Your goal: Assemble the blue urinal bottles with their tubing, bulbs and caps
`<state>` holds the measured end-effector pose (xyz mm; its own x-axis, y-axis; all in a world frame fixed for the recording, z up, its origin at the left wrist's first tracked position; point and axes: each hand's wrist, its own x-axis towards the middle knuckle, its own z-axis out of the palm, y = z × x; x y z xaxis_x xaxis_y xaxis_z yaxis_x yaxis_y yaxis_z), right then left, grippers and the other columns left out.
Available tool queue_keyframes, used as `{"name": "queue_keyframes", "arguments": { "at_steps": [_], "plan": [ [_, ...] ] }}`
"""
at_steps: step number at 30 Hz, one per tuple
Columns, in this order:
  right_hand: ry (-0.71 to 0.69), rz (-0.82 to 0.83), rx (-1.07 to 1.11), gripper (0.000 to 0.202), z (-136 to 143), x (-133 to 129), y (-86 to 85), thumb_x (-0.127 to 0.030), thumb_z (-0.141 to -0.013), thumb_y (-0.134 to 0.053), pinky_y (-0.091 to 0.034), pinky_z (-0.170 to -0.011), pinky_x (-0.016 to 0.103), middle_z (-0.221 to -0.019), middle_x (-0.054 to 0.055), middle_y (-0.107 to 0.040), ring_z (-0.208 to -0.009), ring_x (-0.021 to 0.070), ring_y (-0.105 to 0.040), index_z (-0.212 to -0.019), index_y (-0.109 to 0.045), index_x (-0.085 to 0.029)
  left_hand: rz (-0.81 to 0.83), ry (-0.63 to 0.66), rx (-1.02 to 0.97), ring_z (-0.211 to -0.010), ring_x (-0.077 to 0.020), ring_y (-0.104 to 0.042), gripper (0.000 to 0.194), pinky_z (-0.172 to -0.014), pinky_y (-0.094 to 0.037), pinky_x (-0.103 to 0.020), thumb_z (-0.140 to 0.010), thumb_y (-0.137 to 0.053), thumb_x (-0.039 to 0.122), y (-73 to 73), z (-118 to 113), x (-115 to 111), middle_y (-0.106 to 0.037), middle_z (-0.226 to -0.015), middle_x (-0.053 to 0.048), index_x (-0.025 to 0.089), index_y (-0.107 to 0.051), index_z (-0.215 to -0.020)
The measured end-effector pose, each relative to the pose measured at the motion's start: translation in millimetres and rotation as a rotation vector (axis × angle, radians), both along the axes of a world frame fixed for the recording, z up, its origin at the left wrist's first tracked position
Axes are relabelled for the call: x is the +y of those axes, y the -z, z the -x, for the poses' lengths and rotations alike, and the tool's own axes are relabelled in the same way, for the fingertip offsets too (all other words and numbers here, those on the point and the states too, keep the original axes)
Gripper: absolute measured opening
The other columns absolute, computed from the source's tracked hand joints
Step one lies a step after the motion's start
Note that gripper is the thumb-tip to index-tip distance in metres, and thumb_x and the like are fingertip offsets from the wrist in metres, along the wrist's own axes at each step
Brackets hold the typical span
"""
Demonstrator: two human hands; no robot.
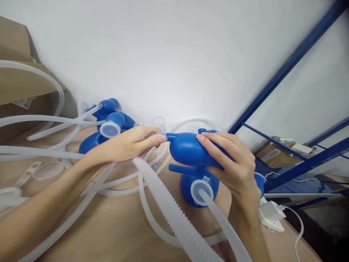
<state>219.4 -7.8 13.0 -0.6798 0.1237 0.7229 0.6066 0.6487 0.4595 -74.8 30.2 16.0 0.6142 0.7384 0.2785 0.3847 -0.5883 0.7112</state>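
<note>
In my right hand (231, 156) is a rounded blue plastic vessel (188, 148), gripped from its right side, with a narrow spout pointing left. My left hand (139, 142) pinches the end of a translucent white tube (162, 134) that meets the spout. How far the tube sits on the spout is hidden by my fingers. A small metal clamp shows just under my left fingertips. Below my hands stands another blue vessel (186, 189), with a white-rimmed opening and a tube at its front. A ribbed translucent hose (166, 200) runs down from beneath my left hand.
More blue vessels (89, 142) with white tubes lie behind my left forearm. A cardboard box (16, 80) stands at the far left. White straps and rings (49, 171) lie on the tabletop (89, 225). At right are a blue metal shelf frame (289, 60) and a white charger (272, 211).
</note>
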Motion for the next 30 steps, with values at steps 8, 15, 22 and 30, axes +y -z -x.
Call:
{"name": "queue_keyframes", "arguments": {
  "at_steps": [8,15,22,30],
  "plan": [
    [-0.047,0.187,0.037,0.082,-1,-8,-6.6,0.008,-0.078,-0.051,-0.061,-0.092,0.046,-0.121,0.009,-0.076,-0.106,0.0294,-0.073,-0.151,-0.059,-0.028,-0.333,-0.043,0.228,-0.049,-0.0126,-0.046,0.05,-0.054,-0.029,-0.027,-0.107,-0.036,0.056,7.7,-3,-2,-0.048,-0.056,0.003,0.017,-0.061,-0.089],
    [0.008,0.343,0.083,0.082,0,-17,-9.0,0.005,-0.071,-0.056,-0.063,-0.092,0.041,-0.124,0.006,-0.076,-0.107,0.0266,-0.075,-0.145,-0.063,-0.03,-0.549,-0.119,0.362,-0.044,-0.016,-0.045,0.054,-0.05,-0.024,-0.028,-0.111,-0.033,0.056,14.3,-4,-5,-0.047,-0.054,0.004,0.015,-0.067,-0.111],
    [-0.061,0.655,0.142,0.069,-13,-12,-15.4,-0.014,-0.071,-0.076,-0.064,-0.092,0.039,-0.124,0.003,-0.079,-0.104,0.0286,-0.078,-0.137,-0.07,-0.03,-0.928,-0.101,0.416,-0.045,-0.0195,-0.048,0.059,-0.05,-0.024,-0.031,-0.114,-0.021,0.051,21.9,-12,-9,-0.056,-0.056,-0.001,0.014,-0.065,-0.101],
    [-0.237,1.158,0.274,0.066,-40,12,-13.9,-0.051,-0.069,-0.092,-0.066,-0.082,0.038,-0.117,0.008,-0.08,-0.095,0.0294,-0.08,-0.126,-0.072,-0.025,-1.295,-0.134,0.435,-0.037,-0.0187,-0.044,0.055,-0.049,-0.021,-0.033,-0.116,-0.02,0.038,34.0,-30,-14,-0.044,-0.044,0.002,0.017,-0.056,-0.08]
  ]
}}
